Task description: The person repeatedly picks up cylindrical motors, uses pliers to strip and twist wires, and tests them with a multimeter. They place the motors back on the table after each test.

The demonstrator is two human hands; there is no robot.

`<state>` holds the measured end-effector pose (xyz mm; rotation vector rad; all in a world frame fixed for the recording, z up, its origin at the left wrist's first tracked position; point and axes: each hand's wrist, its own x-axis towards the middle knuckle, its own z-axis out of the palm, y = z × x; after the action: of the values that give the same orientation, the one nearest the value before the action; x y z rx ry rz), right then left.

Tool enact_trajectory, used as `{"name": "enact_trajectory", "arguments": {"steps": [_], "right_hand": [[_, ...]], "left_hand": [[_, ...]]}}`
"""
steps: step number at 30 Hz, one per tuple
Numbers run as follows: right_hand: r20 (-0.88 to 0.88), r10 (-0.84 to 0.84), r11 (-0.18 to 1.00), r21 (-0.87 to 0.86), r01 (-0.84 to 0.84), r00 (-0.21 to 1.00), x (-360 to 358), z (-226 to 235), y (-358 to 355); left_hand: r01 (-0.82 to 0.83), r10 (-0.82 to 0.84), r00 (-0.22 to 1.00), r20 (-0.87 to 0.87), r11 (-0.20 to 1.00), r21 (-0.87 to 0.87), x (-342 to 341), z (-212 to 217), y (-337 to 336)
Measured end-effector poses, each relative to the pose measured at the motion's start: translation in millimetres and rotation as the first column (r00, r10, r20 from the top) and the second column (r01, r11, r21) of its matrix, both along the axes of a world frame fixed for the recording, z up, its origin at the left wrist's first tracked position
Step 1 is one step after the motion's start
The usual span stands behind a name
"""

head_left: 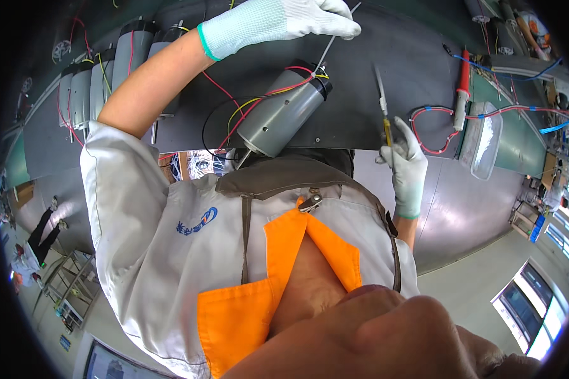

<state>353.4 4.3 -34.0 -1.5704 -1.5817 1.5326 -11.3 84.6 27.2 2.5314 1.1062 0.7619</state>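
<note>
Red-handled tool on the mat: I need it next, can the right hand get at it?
Probably not yet: nothing blocks the red-handled tool, but the right hand grips a yellow-handled tool.

A grey cylindrical motor with red and yellow wires (283,115) lay on the dark counter (398,63), a row of similar grey cylinders (101,79) to its left, a red-handled soldering iron (463,88) and clear plastic tray (485,140) to its right.

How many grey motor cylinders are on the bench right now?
6: one grey cylinder lying mid-bench under the coloured wires; five in a row at left, the last partly behind the forearm. Others may be hidden.
</note>
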Motion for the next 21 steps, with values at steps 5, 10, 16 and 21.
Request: {"name": "enact_trajectory", "arguments": {"steps": [5,10,16,21], "right_hand": [[-0.059,0.385,0.923,0.005,-0.385,0.921,-27,18,35],[0.471,0.573,0.623,0.281,-0.730,0.671,-72,47,50],[0.727,0.442,0.464,0.316,-0.828,0.525,-81,60,55],[0.701,0.368,0.682,0.244,-0.690,0.611,-76,70,58]], "left_hand": [[-0.085,0.088,0.979,0.186,0.996,-0.022,5,3,4],[0.051,-0.065,0.998,0.022,0.914,0.403,5,0,10],[-0.077,0.040,0.993,0.112,0.934,0.350,7,1,2],[-0.056,0.205,0.907,0.368,0.925,-0.376,-41,30,-68]]}}
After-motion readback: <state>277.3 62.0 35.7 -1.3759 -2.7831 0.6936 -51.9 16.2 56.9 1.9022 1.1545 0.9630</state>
